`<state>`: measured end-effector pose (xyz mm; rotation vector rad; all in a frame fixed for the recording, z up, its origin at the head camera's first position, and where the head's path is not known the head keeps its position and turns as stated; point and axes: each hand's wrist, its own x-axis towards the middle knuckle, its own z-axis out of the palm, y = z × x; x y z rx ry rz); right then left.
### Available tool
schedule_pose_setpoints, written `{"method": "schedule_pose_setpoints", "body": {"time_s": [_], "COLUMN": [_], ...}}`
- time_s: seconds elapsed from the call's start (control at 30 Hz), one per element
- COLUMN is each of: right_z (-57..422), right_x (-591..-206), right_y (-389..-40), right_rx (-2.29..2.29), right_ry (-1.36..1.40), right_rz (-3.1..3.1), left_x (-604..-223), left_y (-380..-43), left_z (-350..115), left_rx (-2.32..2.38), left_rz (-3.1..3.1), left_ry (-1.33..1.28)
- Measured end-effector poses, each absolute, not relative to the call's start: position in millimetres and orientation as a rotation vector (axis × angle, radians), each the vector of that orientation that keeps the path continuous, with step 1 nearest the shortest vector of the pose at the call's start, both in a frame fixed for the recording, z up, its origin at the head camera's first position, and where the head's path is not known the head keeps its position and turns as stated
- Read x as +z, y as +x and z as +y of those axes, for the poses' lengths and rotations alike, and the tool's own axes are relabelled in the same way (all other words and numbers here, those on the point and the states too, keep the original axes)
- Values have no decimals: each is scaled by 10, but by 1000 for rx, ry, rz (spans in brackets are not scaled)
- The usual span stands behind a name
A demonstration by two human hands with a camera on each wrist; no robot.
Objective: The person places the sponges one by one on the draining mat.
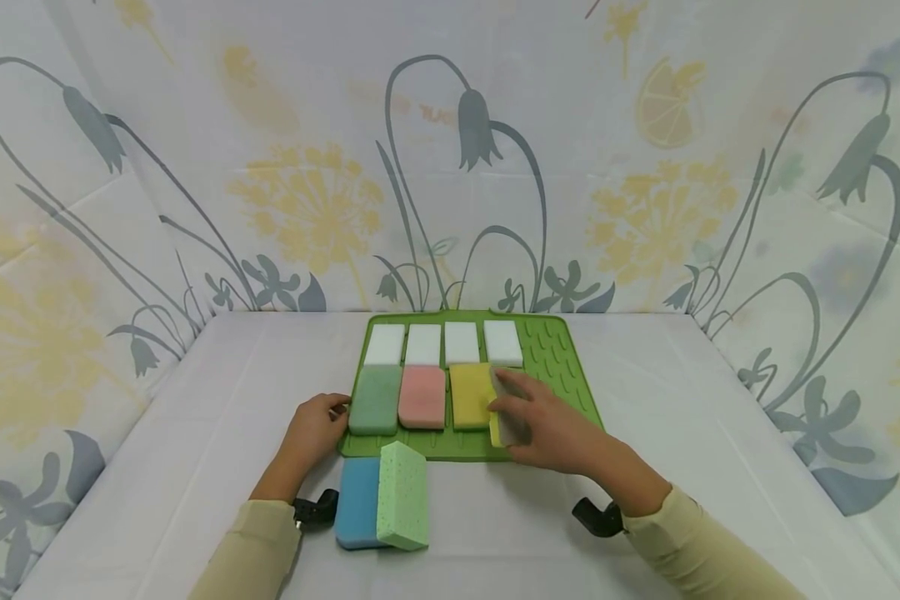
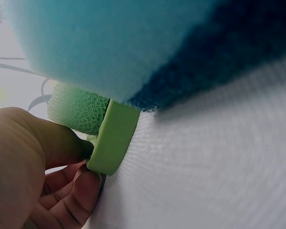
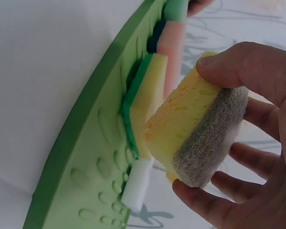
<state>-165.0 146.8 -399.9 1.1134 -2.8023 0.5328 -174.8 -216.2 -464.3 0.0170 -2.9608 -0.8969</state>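
My right hand (image 1: 558, 432) holds a yellow sponge with a grey scouring layer (image 3: 195, 129) between thumb and fingers, tilted on edge above the green ribbed mat (image 1: 566, 371). It is close beside a flat yellow sponge (image 1: 468, 393) on the mat. Left of that lie a pink sponge (image 1: 422, 397) and a green sponge (image 1: 375, 400). Several white sponge blocks (image 1: 423, 344) form a row behind them. At the mat's left edge, my left hand (image 1: 315, 432) pinches the rim, thumb above and fingers below in the left wrist view, next to the green sponge.
In front of the mat, a blue sponge (image 1: 357, 504) lies on the white tablecloth (image 1: 195, 400). A speckled light green sponge (image 1: 402, 497) leans on its right side. A flower-printed curtain (image 1: 307, 100) stands behind the table. Dark wrist mounts (image 1: 598, 517) sit below both hands.
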Motion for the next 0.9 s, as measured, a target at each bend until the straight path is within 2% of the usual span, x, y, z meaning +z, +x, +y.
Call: {"method": "schedule_pose_setpoints", "body": {"time_s": [0.9], "right_z": [1666], "right_x": [-4154], "right_y": [-2022], "right_rx": [577], "right_ry": [1039], "right_rz": [-2912], "left_x": [-4654], "left_y": [-1743], "left_z": [-2167], "left_rx": [-905], "left_rz": [-2963], "left_ry": [42]}}
